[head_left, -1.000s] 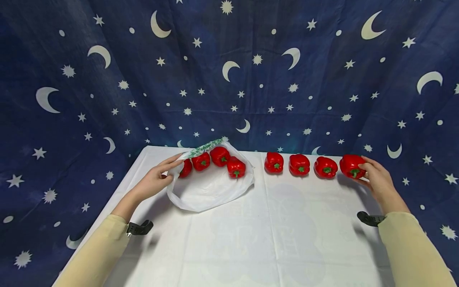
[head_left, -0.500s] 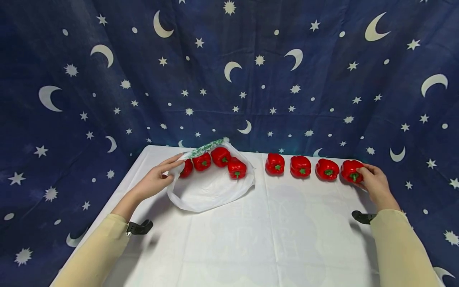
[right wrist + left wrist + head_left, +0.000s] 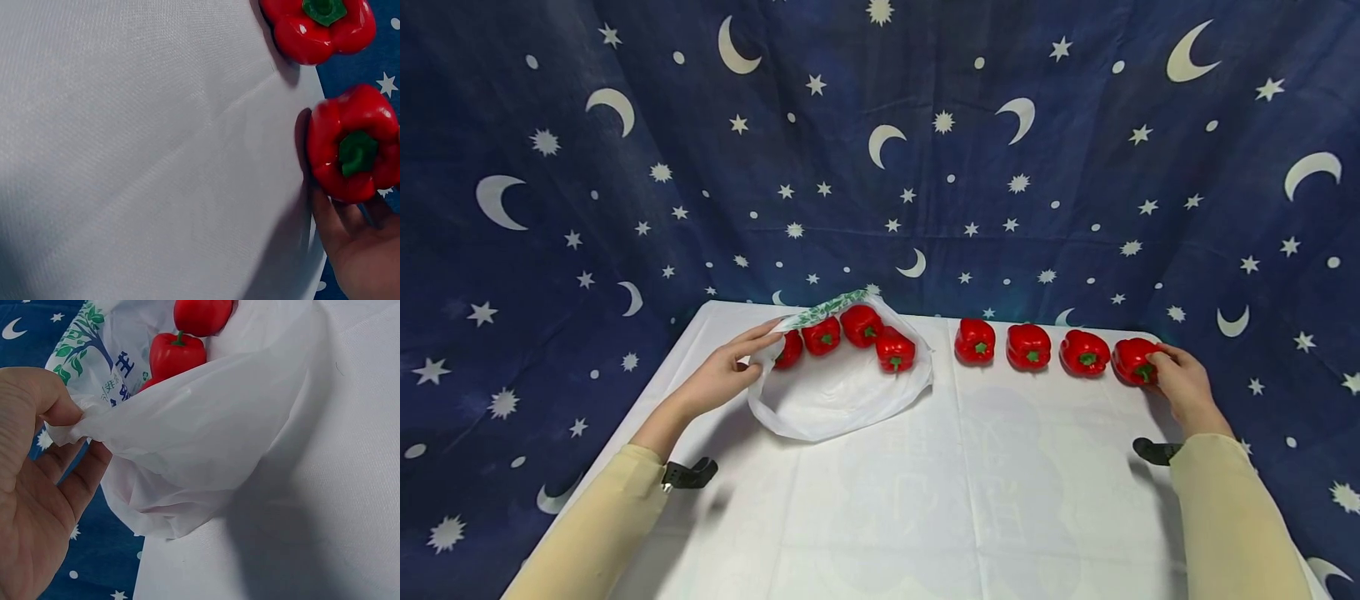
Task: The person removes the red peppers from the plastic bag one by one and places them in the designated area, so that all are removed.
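At the left of the table my left hand point(image 3: 720, 379) pinches the rim of a white plastic bag point(image 3: 838, 408) between thumb and fingers. The bag lies with its mouth spread, green leaf print along its back edge. Several red bell peppers point(image 3: 861, 326) sit inside; in the left wrist view one bell pepper point(image 3: 177, 357) shows its green stem. At the right end of a row, my right hand point(image 3: 1185, 387) grips a red bell pepper point(image 3: 1132, 360) standing on the table. Its fingers curl under the pepper's near side in the right wrist view, with the thumb mostly out of frame.
Three more red bell peppers, a left one point(image 3: 974, 341), a middle one point(image 3: 1028, 347) and a right one point(image 3: 1083, 353), line the table's back edge. A white cloth covers the table point(image 3: 887, 517). Behind hangs a dark blue curtain point(image 3: 820, 142) with moons and stars.
My right hand has lowered the pepper and shifted slightly left, setting it at the row's right end. The left hand and the bag have stayed in place.
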A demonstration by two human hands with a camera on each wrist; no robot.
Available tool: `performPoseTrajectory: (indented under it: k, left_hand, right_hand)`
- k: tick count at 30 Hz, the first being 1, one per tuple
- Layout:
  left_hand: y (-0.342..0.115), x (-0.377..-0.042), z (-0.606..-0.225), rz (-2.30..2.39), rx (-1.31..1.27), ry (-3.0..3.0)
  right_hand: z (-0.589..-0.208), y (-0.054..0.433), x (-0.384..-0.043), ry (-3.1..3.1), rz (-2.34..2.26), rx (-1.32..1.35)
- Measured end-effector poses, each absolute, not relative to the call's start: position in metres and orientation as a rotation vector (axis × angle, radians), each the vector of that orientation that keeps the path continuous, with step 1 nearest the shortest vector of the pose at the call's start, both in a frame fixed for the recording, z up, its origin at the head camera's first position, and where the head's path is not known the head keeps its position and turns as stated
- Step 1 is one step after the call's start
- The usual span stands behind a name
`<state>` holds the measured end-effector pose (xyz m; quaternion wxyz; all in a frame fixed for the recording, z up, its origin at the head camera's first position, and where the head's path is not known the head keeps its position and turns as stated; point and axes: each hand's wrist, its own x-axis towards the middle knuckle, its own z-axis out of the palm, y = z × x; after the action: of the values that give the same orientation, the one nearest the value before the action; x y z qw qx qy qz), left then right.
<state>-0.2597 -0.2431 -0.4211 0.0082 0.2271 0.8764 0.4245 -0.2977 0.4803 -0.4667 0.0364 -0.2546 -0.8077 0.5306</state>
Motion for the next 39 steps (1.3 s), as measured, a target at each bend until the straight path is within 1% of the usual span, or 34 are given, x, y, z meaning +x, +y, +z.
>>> performPoseTrajectory:
  k: [6, 14, 21, 26, 29, 33, 39]
  left_hand:
    - [-0.242, -0.261, -0.422, 1.329, 0.713, 2.729]
    - [-0.244, -0.261, -0.422, 1.335, 0.702, 2.735]
    - [-0.241, -0.264, -0.421, 1.341, 0.71, 2.732]
    - [-0.242, -0.264, -0.422, 1.35, 0.713, 2.737]
    - [-0.242, -0.264, -0.421, 1.359, 0.715, 2.733]
    - [-0.241, -0.263, -0.419, 1.367, 0.724, 2.734]
    - [-0.239, -0.264, -0.418, 1.383, 0.713, 2.727]
  right_hand:
    - [-0.467, 0.479, -0.298, -2.467, 1.632, -0.817]
    - [-0.467, 0.473, -0.295, -2.461, 1.619, -0.787]
    - [-0.455, 0.461, -0.279, -2.516, 1.327, -0.701]
    - [-0.444, 0.449, -0.268, -2.503, 1.215, -0.602]
    - [-0.436, 0.436, -0.263, -2.472, 1.175, -0.555]
    - [-0.422, 0.404, -0.259, -2.419, 1.183, -0.442]
    - [-0.409, 0.344, -0.253, -2.379, 1.255, -0.078]
